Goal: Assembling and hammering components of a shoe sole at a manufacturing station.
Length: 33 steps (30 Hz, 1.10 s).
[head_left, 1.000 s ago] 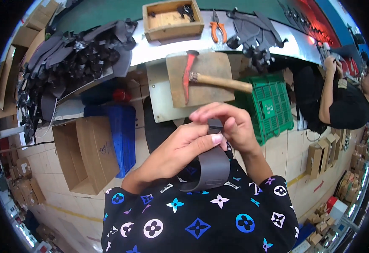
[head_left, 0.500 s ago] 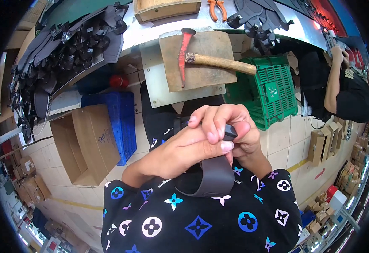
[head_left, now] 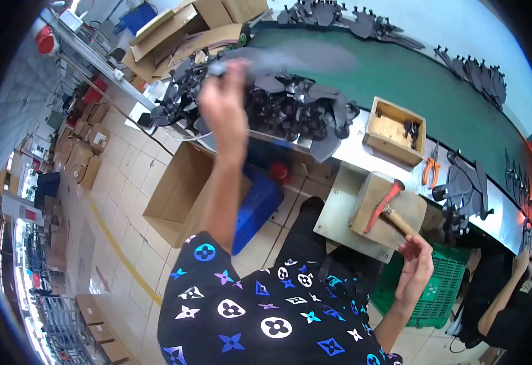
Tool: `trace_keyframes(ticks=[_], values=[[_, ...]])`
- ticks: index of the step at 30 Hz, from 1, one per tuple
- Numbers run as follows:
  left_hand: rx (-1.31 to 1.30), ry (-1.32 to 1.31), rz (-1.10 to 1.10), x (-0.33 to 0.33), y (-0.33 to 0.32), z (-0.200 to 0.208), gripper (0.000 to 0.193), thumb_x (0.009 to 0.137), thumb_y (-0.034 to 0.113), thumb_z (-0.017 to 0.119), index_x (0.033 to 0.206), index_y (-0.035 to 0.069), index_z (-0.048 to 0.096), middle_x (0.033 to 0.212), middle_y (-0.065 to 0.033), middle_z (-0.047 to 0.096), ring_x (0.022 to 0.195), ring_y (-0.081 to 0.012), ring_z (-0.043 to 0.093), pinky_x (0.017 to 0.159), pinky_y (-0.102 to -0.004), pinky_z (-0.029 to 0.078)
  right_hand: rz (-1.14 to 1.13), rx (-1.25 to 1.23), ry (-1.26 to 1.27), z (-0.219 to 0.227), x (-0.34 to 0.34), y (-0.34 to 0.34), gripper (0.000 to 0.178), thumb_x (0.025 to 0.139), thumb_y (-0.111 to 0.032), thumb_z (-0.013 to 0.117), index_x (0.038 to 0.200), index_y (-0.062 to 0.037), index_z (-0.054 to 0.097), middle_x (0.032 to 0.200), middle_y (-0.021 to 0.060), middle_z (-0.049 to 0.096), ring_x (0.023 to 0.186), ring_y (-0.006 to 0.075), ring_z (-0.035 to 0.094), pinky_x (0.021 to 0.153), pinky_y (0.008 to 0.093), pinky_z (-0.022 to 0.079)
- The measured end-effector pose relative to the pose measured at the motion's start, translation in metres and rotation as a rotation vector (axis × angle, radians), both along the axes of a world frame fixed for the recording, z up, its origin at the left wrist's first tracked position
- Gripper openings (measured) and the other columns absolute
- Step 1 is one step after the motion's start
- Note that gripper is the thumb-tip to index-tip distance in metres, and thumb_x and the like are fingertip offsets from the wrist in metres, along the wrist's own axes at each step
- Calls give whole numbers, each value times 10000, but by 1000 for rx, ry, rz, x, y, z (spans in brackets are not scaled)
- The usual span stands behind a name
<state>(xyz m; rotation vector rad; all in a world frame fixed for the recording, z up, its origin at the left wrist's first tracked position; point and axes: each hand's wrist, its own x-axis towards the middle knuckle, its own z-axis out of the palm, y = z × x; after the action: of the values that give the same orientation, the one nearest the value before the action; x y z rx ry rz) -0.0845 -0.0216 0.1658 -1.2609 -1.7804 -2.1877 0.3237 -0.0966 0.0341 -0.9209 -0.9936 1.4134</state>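
My left hand (head_left: 223, 109) is raised at the far left over a heap of dark grey straps with black fittings (head_left: 284, 112). Its fingers are closed on a flat grey strap (head_left: 314, 58), smeared by motion and stretching right over the green surface. My right hand (head_left: 417, 271) is at the lower right, palm turned inward and fingers loosely apart. Its fingertips are by the end of the wooden handle of a red-headed hammer (head_left: 389, 207); whether they touch it I cannot tell. The hammer lies on a worn wooden block (head_left: 369, 185).
Along the bench stand a small wooden box (head_left: 393, 155) with dark bits inside, orange-handled pliers (head_left: 431, 170) and more straps (head_left: 469, 182). Below are a cardboard box (head_left: 177, 191), a blue crate (head_left: 260, 204) and a green crate (head_left: 442, 286). A co-worker's arm (head_left: 503, 298) shows at far right.
My hands, together round a dark strap at my chest before, are apart. The left has reached far left over the heap; the right has moved beside the hammer handle. The view has swung left.
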Motion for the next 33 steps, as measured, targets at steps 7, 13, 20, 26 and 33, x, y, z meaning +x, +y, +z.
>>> trace_keyframes(ticks=[7,13,20,26,33], values=[[-97,468,590,-312,52,34,449,871,424,672,1049,14,716,862,-215,710,870,-337,694,790,-415,508,-202,-99,-34,-28,28,3,287,1028,-260,507,1087,-8,631,1030,96,679,849,139,631,767,281,502],[-611,396,285,-395,89,-47,556,803,447,759,1036,-55,708,946,-152,723,841,-224,646,818,-349,503,-406,-72,-214,-32,44,29,425,1030,-320,490,711,-52,576,638,35,594,611,108,566,633,251,446],[-656,139,66,-439,88,-33,721,802,511,739,964,-182,621,847,-171,647,746,-299,586,704,-431,490,-958,104,-1192,2,158,140,644,966,-576,448,686,-28,639,659,184,647,677,427,630,658,511,482],[-398,795,373,-248,99,-21,581,939,298,617,1361,-68,457,1371,-282,480,1278,-405,461,1088,-437,349,-709,175,-1344,-78,328,254,394,880,-358,639,887,35,661,789,217,686,800,410,668,763,482,528],[-216,1146,-43,15,-5,43,593,852,70,670,1397,17,441,1475,-190,409,1405,-384,328,1159,-473,242,-643,670,-836,42,80,262,234,958,-194,577,963,28,648,749,114,656,573,160,631,526,291,505]])
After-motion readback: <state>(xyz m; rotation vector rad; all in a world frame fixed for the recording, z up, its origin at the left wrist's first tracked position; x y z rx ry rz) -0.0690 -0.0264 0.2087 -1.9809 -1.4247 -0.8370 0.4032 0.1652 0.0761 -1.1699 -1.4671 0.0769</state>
